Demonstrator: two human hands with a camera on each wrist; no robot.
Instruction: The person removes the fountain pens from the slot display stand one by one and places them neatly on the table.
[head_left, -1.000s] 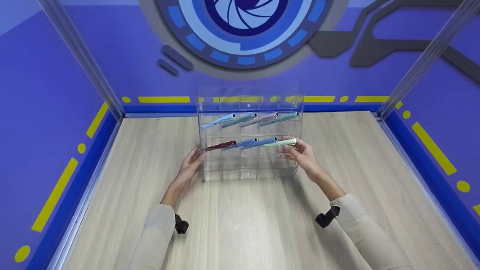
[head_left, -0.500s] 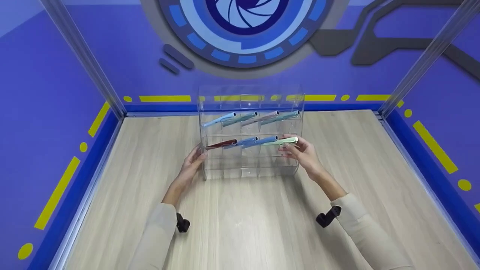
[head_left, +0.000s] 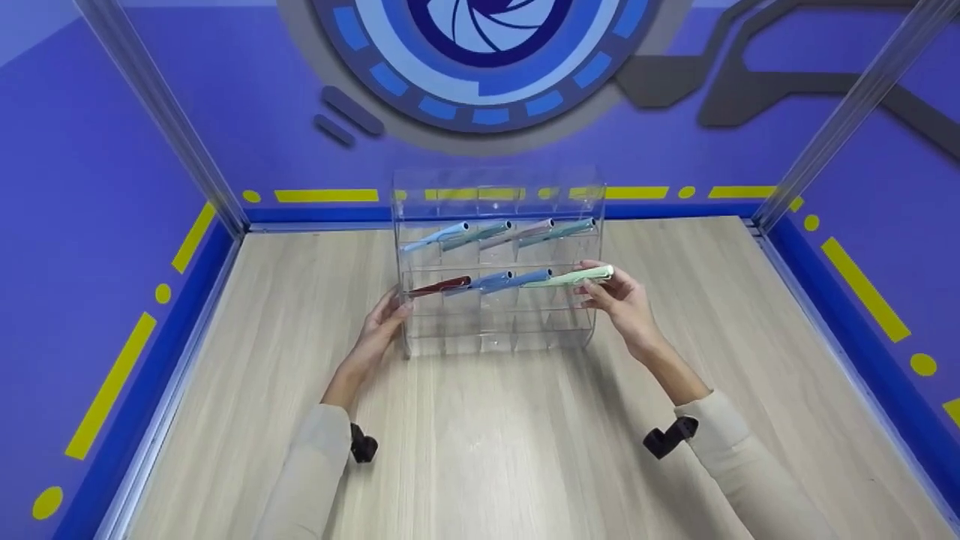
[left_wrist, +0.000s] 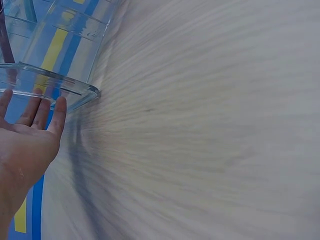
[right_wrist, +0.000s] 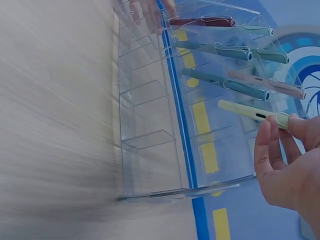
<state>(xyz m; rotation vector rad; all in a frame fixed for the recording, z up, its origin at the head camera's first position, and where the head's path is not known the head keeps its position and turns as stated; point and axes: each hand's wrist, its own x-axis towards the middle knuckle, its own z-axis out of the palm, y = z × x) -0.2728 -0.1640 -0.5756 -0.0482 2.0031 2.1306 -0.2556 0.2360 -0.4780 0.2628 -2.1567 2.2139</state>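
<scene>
While the blue-violet back wall [head_left: 225,112] fills the top of my head view, the work sits below it on the pale wood table [head_left: 480,450]. Toward the wall stands the clear rack [head_left: 497,322], tiered and divided into compartments, with pens in two rows.

At its left side I have the left hand [head_left: 379,326], fingers extended and loosely spread against the panel with no curl around it, apparently there to steady the rack. On the other side, the right hand [head_left: 622,304] is closed to a pinch, thumb against fingertips, on the cap end of the pale green pen [head_left: 562,280].

That pen is at the right end of the lower row, beside a blue pen [head_left: 529,278], and its cap reaches past the rack's right side in my head view. The dark red pen [head_left: 442,286] lies at the row's other end. I can't tell whether the pale green pen's far tip rests in its compartment or floats just in front.

I judge the step in hand to be placing or drawing out this one pen; the view doesn't settle which. Either way, the next move calls for following its neighbours' slant, clearing the side panel, and a light brace from the left hand. Smallest of all, its clip shows near the pinch.
</scene>
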